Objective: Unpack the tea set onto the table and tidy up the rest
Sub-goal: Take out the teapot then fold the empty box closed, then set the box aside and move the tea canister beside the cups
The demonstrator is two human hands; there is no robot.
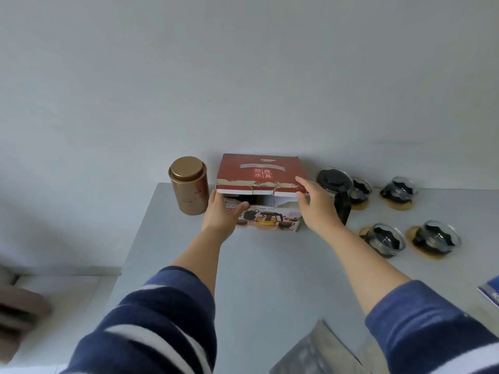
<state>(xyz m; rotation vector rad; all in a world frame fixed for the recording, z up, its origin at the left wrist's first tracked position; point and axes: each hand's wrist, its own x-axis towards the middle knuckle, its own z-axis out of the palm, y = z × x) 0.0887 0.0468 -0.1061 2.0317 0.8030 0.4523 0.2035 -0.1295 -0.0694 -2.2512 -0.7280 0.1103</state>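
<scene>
Farthest left on our table (270, 279) a gold tin (189, 186) stands capped, near the left edge, its contents hidden. Just beside it sits the red box (260, 182) against the wall, lid raised a crack; the gap shows only dark. Our left hand (221, 214) grips its left front corner, thumb across the printed face. Our right hand (314, 205) presses the right corner, fingers spread over the lid edge. Right of it stand the dark-lidded glass teapot (334, 184) and four glass cups (399, 190) on coasters. The near tabletop lies open before a silver pouch (316, 352).
</scene>
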